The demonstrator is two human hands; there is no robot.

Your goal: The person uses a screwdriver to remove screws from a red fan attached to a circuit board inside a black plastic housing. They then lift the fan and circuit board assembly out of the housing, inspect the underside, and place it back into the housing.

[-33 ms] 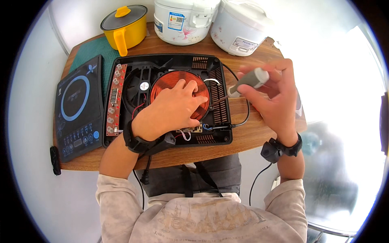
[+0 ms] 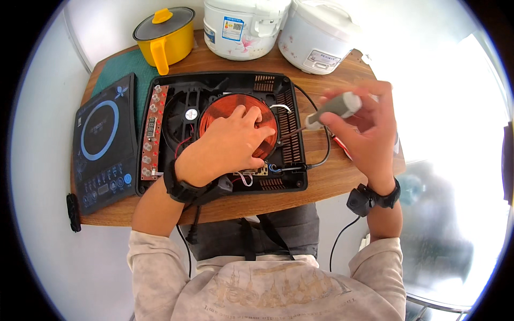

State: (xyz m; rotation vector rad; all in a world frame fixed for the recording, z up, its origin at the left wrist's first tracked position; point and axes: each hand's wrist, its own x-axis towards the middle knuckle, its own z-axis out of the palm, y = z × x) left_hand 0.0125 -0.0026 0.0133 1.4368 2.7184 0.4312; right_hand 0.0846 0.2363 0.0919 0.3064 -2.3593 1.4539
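An opened induction cooker base lies in front of me, its inside bare. My left hand rests palm down on the round copper coil, fingers spread and slightly bent. To the right, my right hand grips a screwdriver by its grey handle with a pale end. The thin shaft slants down and left to the coil's right edge; whether its tip sits in a screw I cannot make out. A white wire runs beside the coil. My left hand hides the coil's lower left part.
The cooker's black top panel leans at the left on a green mat. Behind stand a yellow pot with a lid and two white rice cookers, one left, one right. A power cord curves right of the base.
The screwdriver's handle and my right hand have shifted slightly to the right. My left hand stays on the coil.
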